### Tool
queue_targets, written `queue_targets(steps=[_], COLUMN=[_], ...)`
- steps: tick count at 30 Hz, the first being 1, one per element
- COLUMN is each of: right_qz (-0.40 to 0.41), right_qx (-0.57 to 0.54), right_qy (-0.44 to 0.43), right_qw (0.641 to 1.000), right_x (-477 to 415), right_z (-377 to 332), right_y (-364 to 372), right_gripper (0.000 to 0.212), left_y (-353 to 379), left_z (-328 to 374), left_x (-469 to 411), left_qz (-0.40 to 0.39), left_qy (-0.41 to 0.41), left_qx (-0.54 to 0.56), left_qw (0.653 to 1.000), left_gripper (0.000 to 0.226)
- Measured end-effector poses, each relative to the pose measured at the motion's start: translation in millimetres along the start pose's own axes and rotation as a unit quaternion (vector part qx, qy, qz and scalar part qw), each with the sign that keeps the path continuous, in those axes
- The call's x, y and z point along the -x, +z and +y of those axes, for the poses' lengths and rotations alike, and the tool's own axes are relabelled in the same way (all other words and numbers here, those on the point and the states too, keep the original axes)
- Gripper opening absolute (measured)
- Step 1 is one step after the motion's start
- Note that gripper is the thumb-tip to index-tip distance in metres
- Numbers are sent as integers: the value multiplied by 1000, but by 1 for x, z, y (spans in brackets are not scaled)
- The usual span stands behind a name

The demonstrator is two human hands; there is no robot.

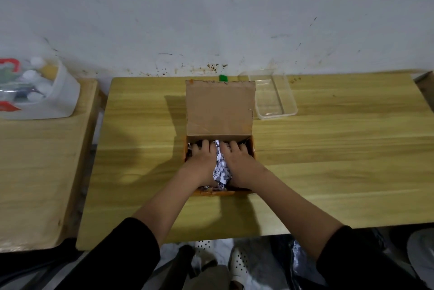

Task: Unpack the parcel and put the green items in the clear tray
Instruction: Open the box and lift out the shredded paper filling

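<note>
An open cardboard parcel [218,193] sits mid-table with its brown lid [219,106] standing upright at the back. Crumpled white printed paper [220,172] fills it. Both my hands are inside the box. My left hand [202,160] and my right hand [237,160] lie side by side on the paper, fingers curled down into it, and the paper bunches up between them. What lies under the paper is hidden. A small green item [223,77] peeks out behind the lid's top edge. The clear tray [274,101] stands empty at the lid's right.
The wooden table [328,160] backs onto a white wall. A second table [35,172] stands at the left with a narrow gap between them. It carries a white bin [58,97] of bottles. Bags and shoes lie on the floor below the near edge.
</note>
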State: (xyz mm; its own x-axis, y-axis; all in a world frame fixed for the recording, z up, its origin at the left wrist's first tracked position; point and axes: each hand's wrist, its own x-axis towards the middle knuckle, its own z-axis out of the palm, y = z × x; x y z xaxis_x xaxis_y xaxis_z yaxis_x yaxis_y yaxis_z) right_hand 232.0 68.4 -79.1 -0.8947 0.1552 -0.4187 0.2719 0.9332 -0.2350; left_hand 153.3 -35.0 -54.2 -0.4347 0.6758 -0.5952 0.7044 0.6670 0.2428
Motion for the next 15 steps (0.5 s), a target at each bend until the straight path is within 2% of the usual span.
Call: queue_targets(steps=[6, 8, 10, 15], right_qz=[7, 20, 26, 1], right_qx=[41, 48, 12, -103], right_qy=[8, -11, -21, 5], right_qw=[999, 999, 999, 995], right_x=[-12, -9, -5, -1], right_z=[-1, -1, 0, -1], right_y=[18, 17, 15, 7], right_gripper=[90, 86, 81, 77], left_y=[2, 6, 8, 8], left_z=[3, 1, 0, -2], left_x=[0, 1, 2, 6], left_qz=[-4, 4, 15, 38], left_qy=[-3, -15, -26, -16], left_qx=[-9, 18, 63, 94], left_qw=[1000, 1000, 998, 995], left_gripper=[107, 111, 111, 99])
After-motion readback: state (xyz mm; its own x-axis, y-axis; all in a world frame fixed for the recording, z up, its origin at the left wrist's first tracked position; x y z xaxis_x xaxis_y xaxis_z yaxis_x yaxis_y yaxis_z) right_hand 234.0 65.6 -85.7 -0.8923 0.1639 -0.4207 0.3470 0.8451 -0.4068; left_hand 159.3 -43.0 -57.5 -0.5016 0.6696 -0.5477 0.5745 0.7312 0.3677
